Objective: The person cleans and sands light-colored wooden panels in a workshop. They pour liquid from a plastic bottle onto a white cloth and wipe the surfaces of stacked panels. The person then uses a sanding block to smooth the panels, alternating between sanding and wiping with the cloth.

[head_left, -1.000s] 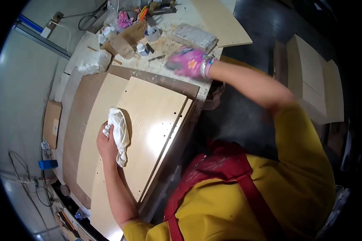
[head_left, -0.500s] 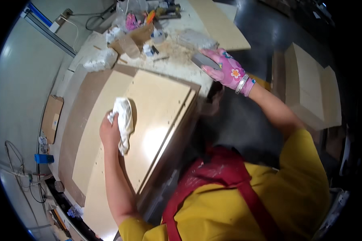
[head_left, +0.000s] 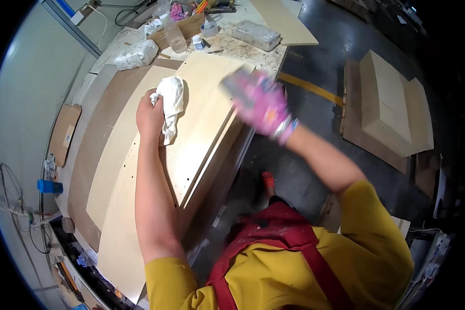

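Note:
My bare left hand (head_left: 150, 116) is closed on a crumpled white cloth (head_left: 173, 101), which rests on a pale wooden panel (head_left: 204, 77) with small dark holes. My right hand (head_left: 266, 106), in a pink flowered glove, is smeared by motion. It grips a grey sanding block (head_left: 238, 89) over the far right edge of that panel; whether the block touches the wood I cannot tell. More pale panels (head_left: 116, 206) lie beneath and to the left of my left forearm.
Beyond the panels, a dusty bench (head_left: 227, 51) holds a clear plastic box (head_left: 257, 35), a clear bottle (head_left: 175, 40), a small white bottle (head_left: 198, 42) and a white wrapped bundle (head_left: 136, 55). Stacked boards (head_left: 385, 103) stand on the floor at right. A blue object (head_left: 50, 186) sits by the left wall.
My right hand has swung left with the grey block, from the bench side to over the panel's edge. The left hand and cloth are higher in the view, which has also shifted.

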`<state>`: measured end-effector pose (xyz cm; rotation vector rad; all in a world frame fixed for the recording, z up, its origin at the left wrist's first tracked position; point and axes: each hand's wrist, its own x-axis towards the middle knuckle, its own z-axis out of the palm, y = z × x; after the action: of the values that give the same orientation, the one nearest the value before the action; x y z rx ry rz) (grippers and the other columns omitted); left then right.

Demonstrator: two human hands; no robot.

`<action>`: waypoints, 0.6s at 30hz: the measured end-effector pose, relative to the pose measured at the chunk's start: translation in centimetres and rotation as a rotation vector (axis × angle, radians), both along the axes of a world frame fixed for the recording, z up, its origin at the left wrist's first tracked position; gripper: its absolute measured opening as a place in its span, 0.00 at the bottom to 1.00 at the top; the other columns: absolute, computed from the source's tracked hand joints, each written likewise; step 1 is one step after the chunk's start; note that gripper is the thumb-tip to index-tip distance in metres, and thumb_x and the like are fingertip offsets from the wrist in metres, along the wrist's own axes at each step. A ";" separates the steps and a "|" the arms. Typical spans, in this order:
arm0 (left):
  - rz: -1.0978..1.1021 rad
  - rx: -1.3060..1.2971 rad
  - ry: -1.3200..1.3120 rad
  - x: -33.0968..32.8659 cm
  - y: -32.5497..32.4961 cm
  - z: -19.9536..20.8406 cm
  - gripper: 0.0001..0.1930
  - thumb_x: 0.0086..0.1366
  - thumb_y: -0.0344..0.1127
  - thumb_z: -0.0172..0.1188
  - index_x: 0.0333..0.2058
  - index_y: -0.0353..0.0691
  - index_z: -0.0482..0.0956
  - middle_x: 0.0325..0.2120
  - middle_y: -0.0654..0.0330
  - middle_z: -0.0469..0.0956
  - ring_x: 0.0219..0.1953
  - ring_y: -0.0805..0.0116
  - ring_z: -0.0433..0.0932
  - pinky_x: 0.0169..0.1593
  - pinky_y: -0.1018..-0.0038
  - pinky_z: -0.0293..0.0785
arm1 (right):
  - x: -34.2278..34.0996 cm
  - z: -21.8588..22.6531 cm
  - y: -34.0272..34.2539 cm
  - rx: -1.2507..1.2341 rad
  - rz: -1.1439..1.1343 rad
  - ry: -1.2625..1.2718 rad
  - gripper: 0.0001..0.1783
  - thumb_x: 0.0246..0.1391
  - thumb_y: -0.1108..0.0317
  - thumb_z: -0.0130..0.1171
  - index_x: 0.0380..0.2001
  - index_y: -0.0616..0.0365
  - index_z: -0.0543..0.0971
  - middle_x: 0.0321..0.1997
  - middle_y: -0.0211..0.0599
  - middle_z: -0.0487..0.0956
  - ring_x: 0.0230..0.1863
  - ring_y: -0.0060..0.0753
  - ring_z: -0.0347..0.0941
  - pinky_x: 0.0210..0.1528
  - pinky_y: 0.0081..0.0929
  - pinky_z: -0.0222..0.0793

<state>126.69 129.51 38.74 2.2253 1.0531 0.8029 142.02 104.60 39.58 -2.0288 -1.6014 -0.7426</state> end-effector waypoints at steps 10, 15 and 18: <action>0.093 0.016 -0.083 -15.1 0.3 11.1 0.12 0.58 0.37 0.54 0.37 0.39 0.81 0.28 0.61 0.79 0.31 0.68 0.77 0.34 0.72 0.69 | -1.9 -0.1 -1.8 0.070 0.202 0.341 0.25 0.49 0.56 0.55 0.51 0.51 0.73 0.47 0.45 0.74 0.46 0.47 0.70 0.45 0.40 0.70; 0.050 -0.066 0.988 -28.8 -8.2 12.5 0.18 0.51 0.45 0.67 0.36 0.39 0.79 0.31 0.49 0.79 0.35 0.52 0.77 0.40 0.63 0.72 | -9.6 1.7 -1.1 -0.347 0.339 0.267 0.23 0.45 0.54 0.53 0.47 0.45 0.75 0.49 0.38 0.75 0.37 0.38 0.74 0.35 0.38 0.73; 0.118 -0.165 0.940 -32.5 -10.7 9.9 0.21 0.46 0.43 0.71 0.36 0.37 0.77 0.33 0.48 0.78 0.38 0.52 0.77 0.42 0.63 0.71 | -20.3 -1.6 -2.0 -0.089 0.794 0.263 0.26 0.46 0.47 0.53 0.50 0.41 0.74 0.49 0.46 0.74 0.42 0.38 0.75 0.35 0.37 0.73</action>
<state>94.21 118.77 48.61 2.4171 1.5859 -0.3671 121.72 102.64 37.96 -1.2733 -2.0615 -0.1045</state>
